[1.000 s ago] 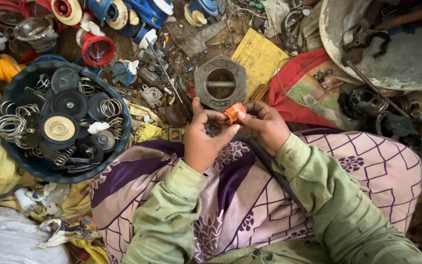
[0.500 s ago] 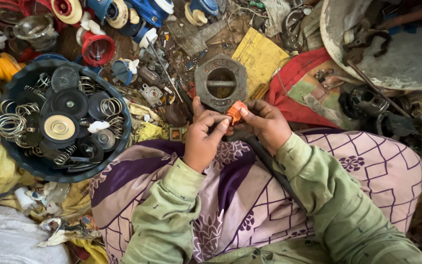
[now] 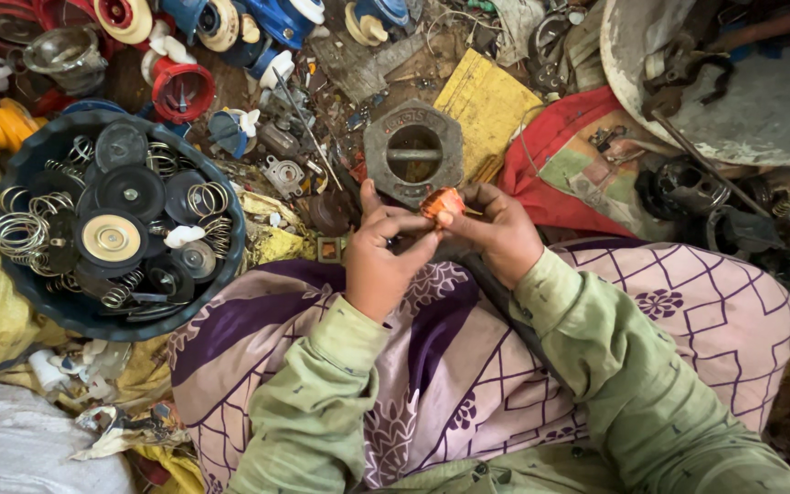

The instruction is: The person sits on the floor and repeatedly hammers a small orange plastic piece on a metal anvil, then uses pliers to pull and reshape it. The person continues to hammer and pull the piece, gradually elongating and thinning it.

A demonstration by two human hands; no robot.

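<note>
Small orange part (image 3: 441, 202) pinched over the lap, just below grey hexagonal casting (image 3: 413, 163). Left hand (image 3: 378, 261) at 7 o'clock, right hand (image 3: 497, 230) at 4 o'clock; fingertips of both clenched on it, equally near. Long axis indistinct.

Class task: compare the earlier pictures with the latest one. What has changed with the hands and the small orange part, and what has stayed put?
Very little. Both hands, left hand and right hand, still pinch the small orange round part between the fingertips; only the fingers shifted slightly around it. The grey octagonal metal casting and the dark round basin of springs and discs stayed where they were.
</note>
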